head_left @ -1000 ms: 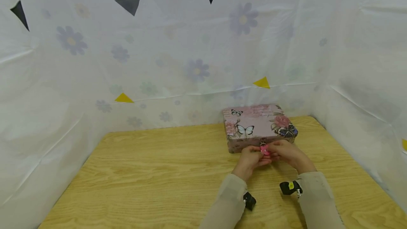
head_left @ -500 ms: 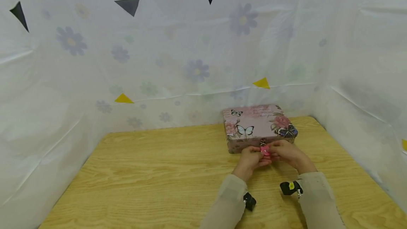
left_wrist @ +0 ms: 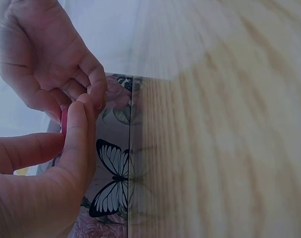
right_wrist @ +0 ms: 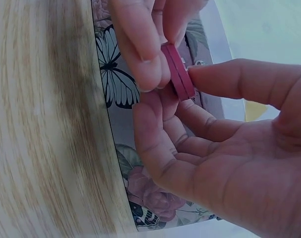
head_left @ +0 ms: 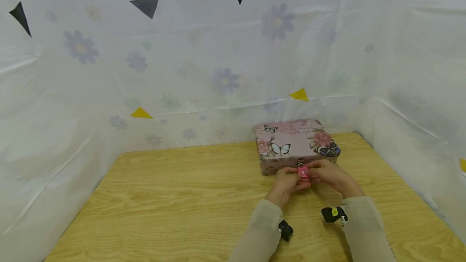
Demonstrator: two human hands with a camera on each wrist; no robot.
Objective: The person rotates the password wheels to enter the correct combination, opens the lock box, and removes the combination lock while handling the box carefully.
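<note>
A pink padlock [head_left: 303, 172] hangs at the front clasp [head_left: 300, 161] of a pink box [head_left: 296, 136] printed with butterflies and roses. The box's lid is down. My left hand [head_left: 285, 181] pinches the padlock between thumb and fingers from the left. From the other side my right hand [head_left: 329, 174] holds it too, its thumb [right_wrist: 225, 82] against one face and its curled fingers beneath. Edge-on, the padlock [right_wrist: 179, 74] looks like a thick red-pink disc in the right wrist view. Small metal bits show near the right thumb; what they are cannot be made out.
The box stands at the back right of a wooden table [head_left: 174, 197]. Behind it hangs a pale flower-printed sheet [head_left: 189, 60] with black, grey and yellow triangles. Similar sheeting [head_left: 422, 92] closes the right side. Small black cameras [head_left: 285, 230] are worn at both wrists.
Both hands stay at the padlock in front of the box. Its pink face shows slightly more between the fingers now. The box has not moved.
</note>
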